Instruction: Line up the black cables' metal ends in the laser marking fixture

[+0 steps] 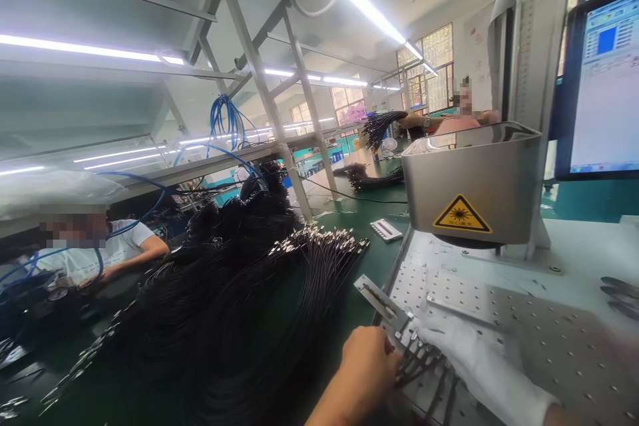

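My bare left hand (363, 367) is closed at the left edge of a bunch of black cables (413, 369), with its fingertips partly hidden. My right hand (472, 353), in a white glove, grips the same bunch by its metal plug ends from the other side. Just beyond the fingers lies a slotted metal fixture (382, 301), which the plug ends touch or nearly touch. Both hands are over the near-left edge of a perforated metal plate (539, 339). To their left a big heap of black cables (234, 286) spreads over the green table, its silvery connectors pointing away.
A laser marking head (472, 190) with a yellow warning sign hangs above the plate. A monitor (604, 80) stands at right. A white slotted piece (386, 230) lies on the green table (344, 216). One person sits at left; another across holds a cable bundle (382, 128).
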Action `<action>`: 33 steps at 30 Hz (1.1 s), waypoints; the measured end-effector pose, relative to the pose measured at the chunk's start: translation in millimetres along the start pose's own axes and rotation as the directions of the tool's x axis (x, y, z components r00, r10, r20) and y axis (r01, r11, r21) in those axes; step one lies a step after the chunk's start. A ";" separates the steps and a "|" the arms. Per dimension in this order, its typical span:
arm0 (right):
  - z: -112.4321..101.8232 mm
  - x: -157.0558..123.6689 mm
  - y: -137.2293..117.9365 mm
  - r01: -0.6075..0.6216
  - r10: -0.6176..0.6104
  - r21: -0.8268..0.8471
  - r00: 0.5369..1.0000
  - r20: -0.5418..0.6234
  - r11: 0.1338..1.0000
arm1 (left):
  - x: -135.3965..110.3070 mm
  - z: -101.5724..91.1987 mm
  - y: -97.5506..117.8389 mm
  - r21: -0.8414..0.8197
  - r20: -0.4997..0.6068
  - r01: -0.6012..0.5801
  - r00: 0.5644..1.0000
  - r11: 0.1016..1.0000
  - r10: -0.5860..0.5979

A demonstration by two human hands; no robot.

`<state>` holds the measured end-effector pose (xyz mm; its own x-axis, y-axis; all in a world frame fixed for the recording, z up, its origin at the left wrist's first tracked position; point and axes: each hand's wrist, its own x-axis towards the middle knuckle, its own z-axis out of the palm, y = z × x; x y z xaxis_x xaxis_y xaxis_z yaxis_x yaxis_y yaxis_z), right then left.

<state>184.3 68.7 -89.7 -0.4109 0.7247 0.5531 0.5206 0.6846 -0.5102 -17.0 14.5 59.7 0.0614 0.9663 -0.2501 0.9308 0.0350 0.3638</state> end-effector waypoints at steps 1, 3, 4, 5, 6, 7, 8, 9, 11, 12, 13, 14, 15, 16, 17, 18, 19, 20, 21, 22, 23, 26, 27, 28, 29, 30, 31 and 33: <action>-0.3 -0.5 0.3 -0.005 0.005 0.011 1.000 0.001 1.000 | -0.2 -2.0 0.0 0.005 0.028 0.002 1.000 1.000 -0.002; -0.9 -1.0 0.4 -0.012 0.012 0.040 1.000 0.003 0.999 | 0.2 -2.7 0.0 -0.015 0.045 -0.007 0.999 1.000 0.007; -1.0 -0.8 0.1 -0.014 0.014 0.053 1.000 0.005 0.998 | 1.1 -1.1 -0.1 -0.034 0.025 -0.017 1.000 0.999 0.018; -1.0 -0.1 -0.3 -0.013 0.013 0.062 1.000 0.006 0.998 | 2.5 1.9 -0.2 -0.053 -0.006 -0.034 0.999 0.998 0.034; -0.8 1.0 -0.9 -0.010 0.010 0.065 1.000 0.005 0.998 | 4.7 6.6 -0.7 -0.062 -0.034 -0.066 0.997 0.996 0.064; -0.3 2.6 -1.5 -0.009 0.009 0.068 1.000 0.005 0.998 | 7.7 13.3 -1.6 -0.048 -0.062 -0.118 0.991 0.992 0.115; 0.3 4.6 -2.1 -0.011 0.010 0.077 1.000 0.010 0.997 | 11.6 22.1 -3.0 -0.001 -0.081 -0.187 0.979 0.982 0.186; 1.1 6.9 -2.8 -0.016 0.015 0.088 1.000 0.016 0.996 | 16.4 32.8 -5.1 0.085 -0.101 -0.263 0.957 0.961 0.271; 2.9 10.8 -3.6 -0.032 0.029 0.108 0.999 0.029 0.994 | 27.5 58.7 -11.1 0.336 -0.161 -0.388 0.874 0.858 0.459; 3.6 12.0 -3.7 -0.043 0.040 0.114 0.999 0.035 0.992 | 33.3 72.2 -14.4 0.464 -0.237 -0.416 0.792 0.782 0.562; 4.0 12.4 -3.4 -0.053 0.049 0.119 0.998 0.038 0.991 | 38.6 84.8 -17.5 0.565 -0.317 -0.410 0.694 0.716 0.647; 4.3 12.0 -2.7 -0.060 0.057 0.121 0.998 0.035 0.991 | 43.1 95.8 -20.1 0.644 -0.372 -0.392 0.590 0.657 0.716; 4.4 10.9 -1.6 -0.066 0.063 0.124 0.998 0.030 0.990 | 46.3 104.6 -21.9 0.700 -0.416 -0.361 0.495 0.616 0.763; 4.6 9.4 -0.2 -0.070 0.067 0.129 0.997 0.028 0.989 | 48.2 110.9 -22.8 0.737 -0.443 -0.333 0.419 0.588 0.792; 4.7 7.8 1.5 -0.072 0.069 0.133 0.997 0.026 0.988 | 48.8 114.9 -22.7 0.763 -0.457 -0.312 0.360 0.566 0.814; 5.1 6.3 3.3 -0.071 0.068 0.136 0.997 0.023 0.988 | 48.3 116.8 -21.8 0.779 -0.469 -0.297 0.310 0.553 0.827; 5.6 5.1 5.0 -0.072 0.069 0.140 0.997 0.025 0.988 | 47.0 117.1 -20.3 0.786 -0.486 -0.286 0.264 0.549 0.833; 6.3 4.2 6.7 -0.083 0.080 0.148 0.996 0.032 0.985 | 45.2 116.3 -18.2 0.787 -0.506 -0.279 0.220 0.551 0.834; 7.3 3.6 8.2 -0.101 0.095 0.161 0.995 0.042 0.982 | 43.3 114.9 -15.8 0.781 -0.533 -0.271 0.177 0.562 0.827; 8.4 3.3 9.3 -0.120 0.112 0.176 0.992 0.053 0.977 | 41.4 113.3 -13.2 0.769 -0.568 -0.264 0.136 0.582 0.812; 9.7 3.1 10.0 -0.139 0.129 0.190 0.990 0.062 0.972 | 39.8 111.9 -10.7 0.751 -0.603 -0.259 0.106 0.607 0.791; 13.5 2.3 9.9 -0.167 0.158 0.200 0.986 0.057 0.966 | 37.3 111.0 -3.5 0.705 -0.670 -0.257 0.064 0.661 0.740; 14.2 1.8 9.6 -0.169 0.163 0.190 0.986 0.047 0.967 | 37.3 112.4 -1.5 0.687 -0.694 -0.253 0.052 0.681 0.718; 14.5 1.1 9.2 -0.172 0.168 0.178 0.985 0.037 0.969 | 37.6 114.8 0.2 0.660 -0.721 -0.253 0.049 0.707 0.691; 14.3 0.4 9.0 -0.172 0.170 0.165 0.985 0.026 0.971 | 38.3 118.1 1.5 0.631 -0.748 -0.257 0.049 0.732 0.661; 13.7 -0.3 9.0 -0.171 0.170 0.152 0.985 0.019 0.973 | 39.2 121.9 2.3 0.607 -0.769 -0.260 0.045 0.751 0.637; 12.8 -0.9 9.5 -0.168 0.168 0.142 0.986 0.012 0.976 | 40.3 126.1 2.5 0.591 -0.785 -0.257 0.037 0.765 0.619; 11.4 -1.9 11.5 -0.156 0.155 0.131 0.988 0.019 0.979 | 42.6 134.0 1.1 0.619 -0.767 -0.237 0.021 0.749 0.641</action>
<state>182.5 76.1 -104.1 -0.3395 0.8234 0.4547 0.4756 0.5674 -0.6723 34.9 21.5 -70.7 0.3217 0.2390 0.9162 0.9054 -0.3607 -0.2239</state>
